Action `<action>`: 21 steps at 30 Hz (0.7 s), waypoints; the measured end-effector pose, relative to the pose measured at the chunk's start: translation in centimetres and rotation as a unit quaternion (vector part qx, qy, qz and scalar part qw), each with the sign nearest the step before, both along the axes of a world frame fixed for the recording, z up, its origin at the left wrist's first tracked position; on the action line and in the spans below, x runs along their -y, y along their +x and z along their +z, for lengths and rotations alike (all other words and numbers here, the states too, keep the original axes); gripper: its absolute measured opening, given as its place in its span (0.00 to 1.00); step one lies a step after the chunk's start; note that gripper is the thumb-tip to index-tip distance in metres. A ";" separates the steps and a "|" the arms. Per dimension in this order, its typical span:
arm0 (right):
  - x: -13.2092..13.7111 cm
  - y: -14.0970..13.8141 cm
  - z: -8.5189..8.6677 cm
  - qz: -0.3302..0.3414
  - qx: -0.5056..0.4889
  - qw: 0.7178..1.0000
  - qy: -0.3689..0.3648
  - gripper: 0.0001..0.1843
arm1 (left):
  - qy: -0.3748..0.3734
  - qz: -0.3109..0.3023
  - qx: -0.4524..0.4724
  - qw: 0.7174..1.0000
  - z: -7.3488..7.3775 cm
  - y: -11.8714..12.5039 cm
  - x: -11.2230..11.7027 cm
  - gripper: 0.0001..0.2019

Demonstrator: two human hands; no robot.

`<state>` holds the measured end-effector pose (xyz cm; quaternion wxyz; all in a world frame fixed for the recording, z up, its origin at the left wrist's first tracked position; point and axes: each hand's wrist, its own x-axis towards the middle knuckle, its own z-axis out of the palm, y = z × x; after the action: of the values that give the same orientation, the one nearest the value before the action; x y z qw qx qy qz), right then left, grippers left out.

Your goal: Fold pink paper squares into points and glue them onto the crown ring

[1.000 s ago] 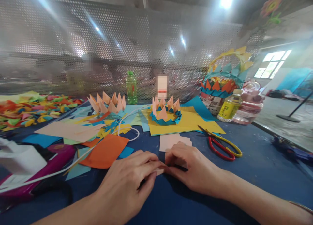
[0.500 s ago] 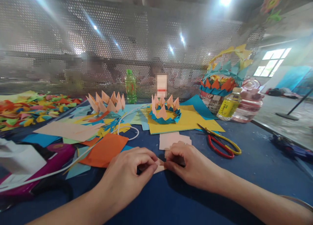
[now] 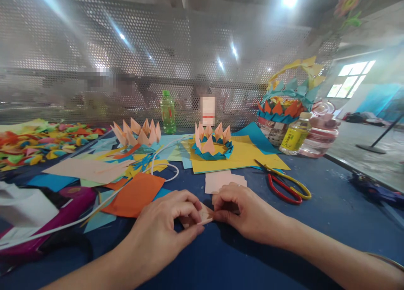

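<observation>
Between my two hands is a small piece of folded pink paper (image 3: 205, 215), low over the blue tabletop. My left hand (image 3: 170, 222) pinches its left side between thumb and fingers. At its right corner, the thumb and curled fingers of my right hand (image 3: 241, 210) close on the paper. Flat pink paper pieces (image 3: 222, 181) lie just beyond my right hand. Farther off, a ring of blue folded paper with pink points (image 3: 213, 151) rests on yellow sheets (image 3: 259, 157). A second pink-pointed paper ring (image 3: 137, 132) stands to its left.
Scissors with red and yellow handles (image 3: 287, 187) lie on the right. A purple tool (image 3: 75, 197) and a white cable (image 3: 104, 201) occupy the left, near orange paper (image 3: 135, 195). Bottles, including a green one (image 3: 168, 113) and a yellow-labelled one (image 3: 295, 136), stand toward the back.
My left thumb has shifted slightly down, and more of the folded pink paper shows between my hands. My right hand stays almost in place.
</observation>
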<state>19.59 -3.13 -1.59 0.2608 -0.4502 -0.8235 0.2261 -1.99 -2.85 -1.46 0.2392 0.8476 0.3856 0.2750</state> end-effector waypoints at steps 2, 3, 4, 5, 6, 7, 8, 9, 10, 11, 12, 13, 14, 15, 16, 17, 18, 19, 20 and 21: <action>0.0 0.0 0.0 -0.001 0.001 1.000 0.002 0.06 | 0.003 -0.005 0.018 1.000 -0.1 0.0 0.0 0.10; 0.1 0.0 0.1 -0.002 0.004 1.000 0.004 0.07 | 0.000 -0.006 0.026 1.000 -0.2 0.1 0.0 0.11; 0.1 0.0 0.1 -0.003 0.008 1.000 0.006 0.07 | -0.005 -0.005 0.029 1.000 -0.3 0.1 -0.1 0.11; 0.2 0.0 0.1 -0.006 0.013 1.000 0.008 0.07 | -0.008 -0.002 0.026 1.000 -0.3 0.1 -0.1 0.12; 0.2 -0.1 0.1 -0.009 0.018 1.000 0.011 0.07 | -0.006 0.004 0.020 1.000 -0.4 0.1 -0.2 0.12; 0.2 -0.1 0.2 -0.013 0.024 1.000 0.012 0.07 | 0.000 0.010 0.012 1.000 -0.5 0.1 -0.3 0.11; 0.2 -0.2 0.2 -0.016 0.029 0.999 0.013 0.07 | 0.009 0.016 0.003 1.000 -0.5 0.1 -0.3 0.11; 0.2 -0.2 0.2 -0.019 0.034 0.999 0.013 0.07 | 0.019 0.022 -0.004 1.000 -0.5 0.1 -0.3 0.11; 0.2 -0.3 0.2 -0.021 0.037 0.999 0.014 0.07 | 0.027 0.026 -0.010 0.999 -0.5 0.0 -0.2 0.11; 0.3 -0.3 0.2 -0.023 0.040 0.999 0.013 0.07 | 0.034 0.028 -0.016 0.999 -0.4 -0.1 -0.1 0.11; 0.3 -0.4 0.2 -0.023 0.041 0.999 0.012 0.07 | 0.036 0.026 -0.021 0.999 -0.3 -0.2 0.0 0.11; 0.3 -0.4 0.2 -0.023 0.042 0.999 0.011 0.07 | 0.035 0.022 -0.025 0.999 -0.2 -0.3 0.1 0.10; 0.3 -0.4 0.3 -0.022 0.042 0.999 0.009 0.07 | 0.030 0.017 -0.028 0.999 0.0 -0.3 0.2 0.07; 0.4 -0.4 0.3 -0.021 0.043 0.999 0.008 0.07 | 0.026 0.013 -0.028 0.999 0.2 -0.4 0.4 0.05; 0.4 -0.4 0.4 -0.020 0.043 0.999 0.006 0.07 | 0.023 0.013 -0.026 0.999 0.3 -0.5 0.4 0.07; 0.5 -0.4 0.5 -0.019 0.045 0.999 0.004 0.07 | 0.023 0.016 -0.021 0.999 0.4 -0.6 0.5 0.08; 0.5 -0.4 0.5 -0.018 0.046 0.999 0.002 0.08 | 0.025 0.019 -0.016 0.999 0.4 -0.7 0.5 0.07; 0.5 -0.4 0.5 -0.018 0.046 0.999 0.001 0.08 | 0.028 0.020 -0.013 0.999 0.3 -0.7 0.5 0.06; 0.5 -0.4 0.6 -0.018 0.046 0.999 0.000 0.08 | 0.032 0.017 -0.011 0.999 0.2 -0.8 0.4 0.07; 0.5 -0.4 0.6 -0.018 0.045 0.999 -0.001 0.08 | 0.036 0.012 -0.009 0.999 0.1 -0.8 0.4 0.08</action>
<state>19.16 -3.58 -1.04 0.2273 -0.4752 -0.8257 0.2019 -2.79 -3.23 -1.37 0.2018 0.8532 0.3879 0.2843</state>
